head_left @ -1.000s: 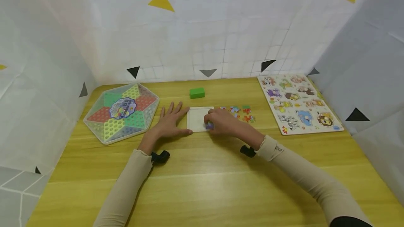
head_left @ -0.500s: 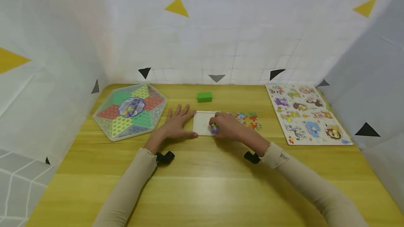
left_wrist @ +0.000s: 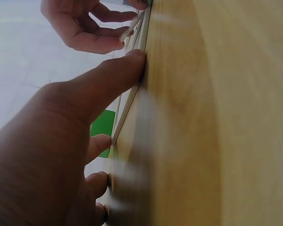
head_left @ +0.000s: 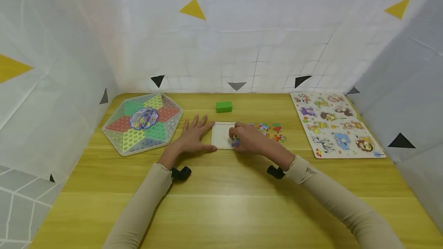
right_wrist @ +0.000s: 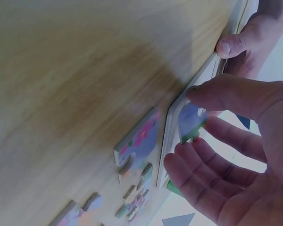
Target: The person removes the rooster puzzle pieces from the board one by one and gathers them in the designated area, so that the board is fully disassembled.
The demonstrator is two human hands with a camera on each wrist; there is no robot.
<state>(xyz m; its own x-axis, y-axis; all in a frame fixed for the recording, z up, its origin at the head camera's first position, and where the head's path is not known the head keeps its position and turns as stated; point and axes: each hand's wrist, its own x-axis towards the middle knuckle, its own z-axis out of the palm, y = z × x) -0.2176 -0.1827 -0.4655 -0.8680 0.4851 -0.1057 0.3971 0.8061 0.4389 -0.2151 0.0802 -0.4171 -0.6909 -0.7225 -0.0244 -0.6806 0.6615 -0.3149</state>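
My left hand (head_left: 190,138) lies with fingers spread at the left side of a small pale puzzle tray (head_left: 220,135), thumb and forefinger touching its edge. In my right hand (head_left: 249,138) a jigsaw piece (right_wrist: 191,122) in blue-purple and green is pinched between thumb and fingers. That piece is tilted over the right part of the tray, close above its floor. My right hand covers the tray's right end in the head view. Just right of it, several loose jigsaw pieces (head_left: 278,137) lie on the table, one with pink flowers (right_wrist: 139,139) nearest the tray.
Behind the tray stands a green block (head_left: 223,107). A six-sided Chinese checkers board (head_left: 158,131) lies at the back left, and an animal puzzle board (head_left: 340,141) at the back right. White sheeting (head_left: 221,30) hangs beyond the wooden table (head_left: 221,210).
The head view has shifted, so everything sits a little lower and further right in it. Both hands keep nearly the same place at the tray, the right still pinching the jigsaw piece.
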